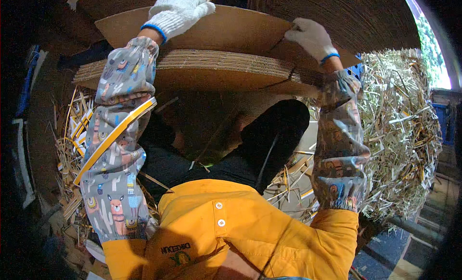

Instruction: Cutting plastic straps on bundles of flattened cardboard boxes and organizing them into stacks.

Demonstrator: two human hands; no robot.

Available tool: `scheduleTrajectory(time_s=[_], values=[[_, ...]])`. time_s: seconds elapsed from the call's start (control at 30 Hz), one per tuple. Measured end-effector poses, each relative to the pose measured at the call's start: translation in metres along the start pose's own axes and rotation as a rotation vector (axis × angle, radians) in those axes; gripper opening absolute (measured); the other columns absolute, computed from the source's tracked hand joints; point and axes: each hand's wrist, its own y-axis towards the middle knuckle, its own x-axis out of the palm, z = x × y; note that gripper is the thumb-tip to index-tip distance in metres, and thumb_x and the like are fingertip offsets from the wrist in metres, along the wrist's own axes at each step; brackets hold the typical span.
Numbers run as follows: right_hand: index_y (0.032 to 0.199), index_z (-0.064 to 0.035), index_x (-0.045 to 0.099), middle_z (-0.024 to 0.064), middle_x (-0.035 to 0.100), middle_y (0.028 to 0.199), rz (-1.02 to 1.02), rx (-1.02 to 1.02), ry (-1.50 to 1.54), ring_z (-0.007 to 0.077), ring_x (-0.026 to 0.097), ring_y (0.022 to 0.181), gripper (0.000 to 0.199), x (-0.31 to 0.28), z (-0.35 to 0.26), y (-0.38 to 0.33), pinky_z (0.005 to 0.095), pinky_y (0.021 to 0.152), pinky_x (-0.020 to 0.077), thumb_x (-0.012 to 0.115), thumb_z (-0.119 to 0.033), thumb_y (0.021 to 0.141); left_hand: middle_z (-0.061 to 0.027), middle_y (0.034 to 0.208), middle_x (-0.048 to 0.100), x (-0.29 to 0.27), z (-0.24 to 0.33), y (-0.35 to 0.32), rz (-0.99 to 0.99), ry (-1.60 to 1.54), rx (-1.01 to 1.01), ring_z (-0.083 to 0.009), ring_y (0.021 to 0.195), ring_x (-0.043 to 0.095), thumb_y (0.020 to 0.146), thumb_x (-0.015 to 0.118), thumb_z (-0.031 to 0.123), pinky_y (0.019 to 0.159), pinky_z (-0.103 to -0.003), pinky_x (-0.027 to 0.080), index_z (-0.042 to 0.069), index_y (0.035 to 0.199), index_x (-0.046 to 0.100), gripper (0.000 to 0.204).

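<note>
A brown cardboard sheet [236,32] stands tilted in front of me, its face toward me. My left hand [175,16], in a white knit glove with a blue cuff, grips its upper edge left of the middle, the fingertips partly hidden. At the sheet's right part, my right hand [312,38], gloved the same way, is closed over the edge. Just below and nearer lies a stack of cardboard sheets [211,61] with layered edges showing. Patterned grey sleeves cover both my forearms.
Dark piles of stacked cardboard [337,13] rise at the far side. To the right is a big heap of shredded paper strips [394,130]; more strips [79,121] lie at the left. A yellow-and-white strip [115,140] rests across my left sleeve. My bent knees are below the stack.
</note>
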Motion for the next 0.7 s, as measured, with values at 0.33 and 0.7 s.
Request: scheduleTrajectory(time_s=[0.33,0.7], values=[[0.111,-0.0015,0.069,0.0033,0.070,0.101,0.527,0.221,0.639,0.0091,0.062,0.091,0.025,-0.040,0.075,-0.129,0.0241,0.082,0.0498,0.068,-0.020,0.095,-0.0142,0.118,0.066,0.010,-0.022,0.005,-0.006,0.012,0.137,-0.0342,0.115,0.060,0.098,0.042,0.053,0.099,-0.045,0.045,0.012,0.121,0.061,0.051],[0.105,-0.0084,0.072,0.0118,0.070,0.104,0.625,-0.059,0.291,0.0273,0.065,0.100,0.024,0.007,0.027,-0.183,0.0359,0.089,0.0520,0.074,-0.006,0.081,-0.0152,0.123,0.065,0.006,-0.041,-0.038,0.116,-0.439,0.311,-0.0329,0.115,0.062,0.083,0.071,0.041,0.101,-0.041,0.046,0.012,0.127,0.057,0.055]])
